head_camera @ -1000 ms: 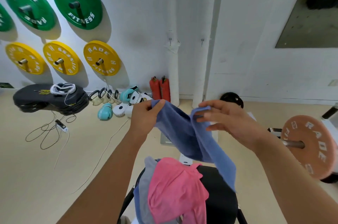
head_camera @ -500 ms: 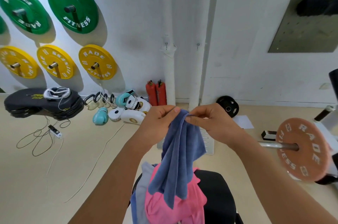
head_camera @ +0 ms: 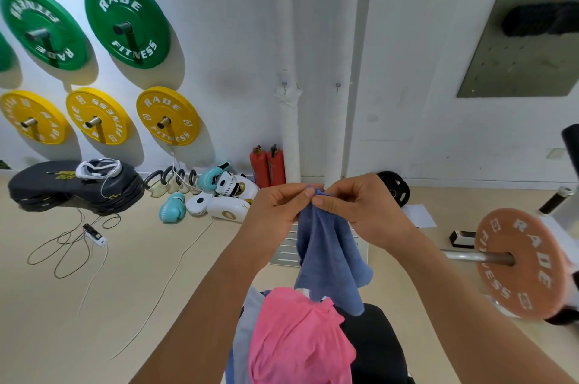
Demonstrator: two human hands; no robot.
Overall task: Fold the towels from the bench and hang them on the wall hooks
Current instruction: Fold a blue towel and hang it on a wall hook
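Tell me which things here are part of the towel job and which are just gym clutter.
Job: blue towel pinched by left hand and right hand; pink towel; bench; wall hooks.
Clutter: weight plates, boxing gloves, fire extinguishers, barbell.

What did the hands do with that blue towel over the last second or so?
The left hand and right hand came together, bringing the top corners of the blue cloth towel to meet, so it now hangs doubled from both pinches instead of spread between them. The pink towel stayed heaped on the black padded bench.
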